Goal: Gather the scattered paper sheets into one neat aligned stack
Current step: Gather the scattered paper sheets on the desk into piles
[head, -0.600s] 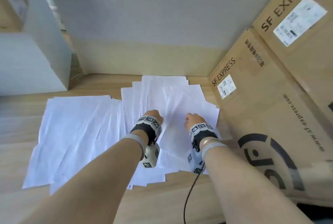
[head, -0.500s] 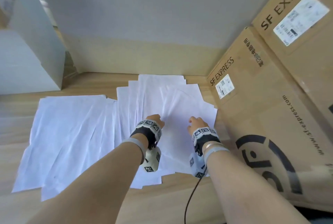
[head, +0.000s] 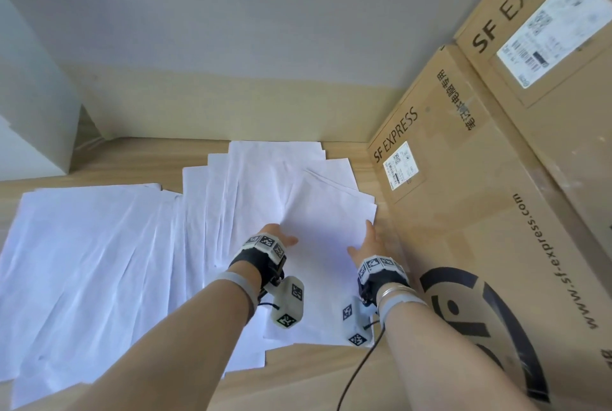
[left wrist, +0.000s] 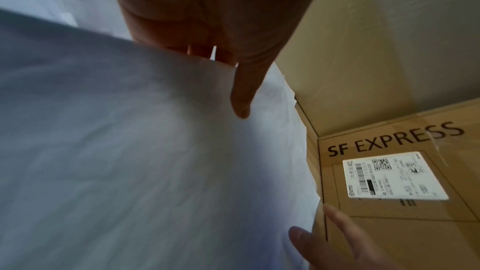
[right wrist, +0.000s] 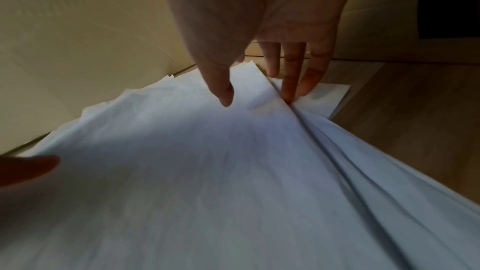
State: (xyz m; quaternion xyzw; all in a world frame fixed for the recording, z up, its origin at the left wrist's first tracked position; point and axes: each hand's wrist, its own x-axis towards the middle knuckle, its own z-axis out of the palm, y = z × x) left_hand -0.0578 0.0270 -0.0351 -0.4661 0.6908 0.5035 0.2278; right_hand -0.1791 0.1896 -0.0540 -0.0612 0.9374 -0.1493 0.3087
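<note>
Paper sheets (head: 99,261) litter wooden tabletop (head: 298,374) beside cardboard boxes (head: 480,212) — both hands' fingers (right wrist: 292,73) pinch a bundle.

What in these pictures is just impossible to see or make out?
- Left hand fingers: head view, tucked under the top sheets.
- Sheet count: every view, the overlapping layers hide one another.
- Small shipping label print: head view, too small; left wrist view, blurred.
- Upper cardboard box: head view, cut off by the frame edge.

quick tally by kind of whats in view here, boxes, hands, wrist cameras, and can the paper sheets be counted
cardboard boxes: 2 (lower, upper)
hands: 2 (left hand, right hand)
wrist cameras: 2 (left, right)
paper sheets: many, overlapping, not countable
total without sheets: 6
</note>
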